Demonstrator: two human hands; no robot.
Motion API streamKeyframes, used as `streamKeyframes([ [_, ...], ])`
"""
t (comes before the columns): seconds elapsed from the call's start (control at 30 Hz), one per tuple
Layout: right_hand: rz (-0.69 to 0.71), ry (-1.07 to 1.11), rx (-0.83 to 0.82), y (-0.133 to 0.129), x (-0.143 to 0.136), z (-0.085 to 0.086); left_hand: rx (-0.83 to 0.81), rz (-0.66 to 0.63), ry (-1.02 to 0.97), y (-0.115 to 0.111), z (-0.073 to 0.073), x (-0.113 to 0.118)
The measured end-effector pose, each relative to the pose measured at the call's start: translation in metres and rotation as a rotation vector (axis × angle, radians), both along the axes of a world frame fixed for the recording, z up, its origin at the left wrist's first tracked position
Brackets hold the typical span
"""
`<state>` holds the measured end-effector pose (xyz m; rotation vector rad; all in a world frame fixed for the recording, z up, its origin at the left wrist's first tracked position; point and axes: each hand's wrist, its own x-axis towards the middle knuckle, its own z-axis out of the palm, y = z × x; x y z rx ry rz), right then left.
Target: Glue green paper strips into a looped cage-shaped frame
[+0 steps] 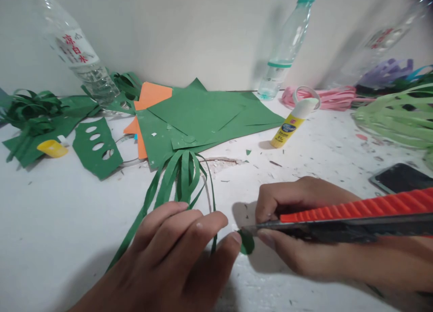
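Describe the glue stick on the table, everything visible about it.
The glue stick has a yellow barrel with a blue and white label and a white cap. It looks like plastic, and the cap appears to be on. It lies tilted on the white table, cap end pointing up and right toward the pink paper strips, base toward the green paper sheets. A clear ring arcs around the cap end. It casts a small shadow at its base. Neither hand touches it.

Only readable bit: red Chinese characters "凉白水" on the plastic bottle [78, 54] label; glue stick [293, 124] label's too blurry.
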<state>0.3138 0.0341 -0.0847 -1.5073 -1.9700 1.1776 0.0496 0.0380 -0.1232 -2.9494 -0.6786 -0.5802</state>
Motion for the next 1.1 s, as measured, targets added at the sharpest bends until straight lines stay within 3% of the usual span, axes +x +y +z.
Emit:
streamKeyframes([
  [0.67, 0.001, 0.034, -0.083, 0.0, 0.001, 0.003, 0.041, -0.012, -0.144, -0.002, -0.006, 0.008],
  [1.1, 0.005, 0.019, -0.03, 0.001, 0.0, 0.004, 0.082, -0.007, -0.083, 0.001, -0.004, 0.006],
])
